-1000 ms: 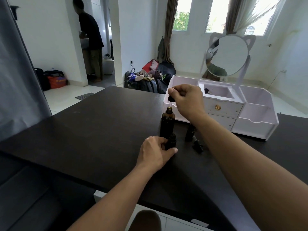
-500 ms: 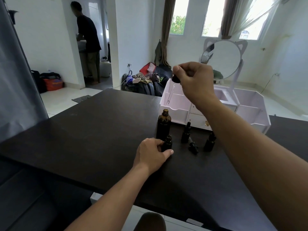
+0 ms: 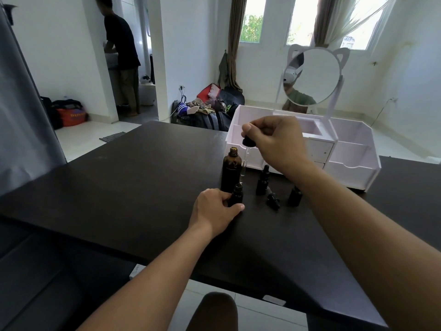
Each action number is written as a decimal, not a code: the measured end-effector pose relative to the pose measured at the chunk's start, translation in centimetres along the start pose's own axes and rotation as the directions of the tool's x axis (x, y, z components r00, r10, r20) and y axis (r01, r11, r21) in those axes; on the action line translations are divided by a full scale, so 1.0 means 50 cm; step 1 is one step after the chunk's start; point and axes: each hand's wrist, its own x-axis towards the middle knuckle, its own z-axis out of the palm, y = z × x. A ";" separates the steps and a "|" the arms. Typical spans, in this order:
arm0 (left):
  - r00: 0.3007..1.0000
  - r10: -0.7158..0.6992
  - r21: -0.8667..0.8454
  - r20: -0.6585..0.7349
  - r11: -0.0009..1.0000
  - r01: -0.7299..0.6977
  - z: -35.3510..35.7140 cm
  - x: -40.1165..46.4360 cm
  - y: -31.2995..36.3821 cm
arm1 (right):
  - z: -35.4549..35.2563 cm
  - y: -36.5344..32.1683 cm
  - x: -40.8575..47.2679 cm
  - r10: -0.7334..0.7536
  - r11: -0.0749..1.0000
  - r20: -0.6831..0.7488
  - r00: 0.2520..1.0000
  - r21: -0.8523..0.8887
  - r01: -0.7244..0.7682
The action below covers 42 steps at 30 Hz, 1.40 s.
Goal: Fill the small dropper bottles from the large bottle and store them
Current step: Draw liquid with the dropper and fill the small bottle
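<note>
A large dark bottle (image 3: 231, 170) stands uncapped on the black table (image 3: 133, 187). Just in front of it my left hand (image 3: 216, 210) grips a small open dropper bottle (image 3: 236, 194). My right hand (image 3: 274, 142) pinches the black bulb of a dropper (image 3: 246, 151) whose glass tube hangs down beside the large bottle, its tip a little above the small bottle. A capped small bottle (image 3: 262, 180) stands to the right, another (image 3: 294, 195) partly behind my right forearm, and a loose dropper cap (image 3: 272, 200) lies between them.
A white organiser (image 3: 353, 163) with drawers, open compartments and a cat-ear mirror (image 3: 312, 76) stands at the back right of the table. Beyond the table lie bags on the floor, and a person stands in a doorway at the far left.
My right hand lifted the dropper out of the large bottle, raised it, then lowered it beside that bottle toward the small one. My left hand kept its hold on the small bottle.
</note>
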 end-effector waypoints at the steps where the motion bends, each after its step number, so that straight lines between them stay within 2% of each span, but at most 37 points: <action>1: 1.000 -0.002 0.006 0.005 1.000 0.002 0.000 0.000 0.002 | 0.002 0.004 -0.003 0.006 1.000 -0.003 1.000 -0.002 -0.006; 8: 0.999 -0.040 0.013 0.028 0.999 0.040 -0.002 -0.001 0.006 | 0.007 0.018 -0.008 0.058 0.997 -0.014 0.998 0.055 -0.057; 21: 0.999 -0.027 0.030 0.027 0.999 0.027 -0.002 -0.002 0.006 | 0.016 0.019 -0.019 0.056 0.998 0.011 0.998 -0.003 -0.056; 37: 0.998 -0.034 0.022 0.051 0.999 0.033 0.003 0.002 -0.005 | 0.003 0.014 -0.002 0.049 0.997 0.028 0.998 0.062 -0.051; 42: 0.999 -0.027 0.022 0.040 0.999 0.026 0.008 0.004 -0.009 | -0.008 0.003 0.024 0.040 0.996 -0.064 0.997 0.087 -0.035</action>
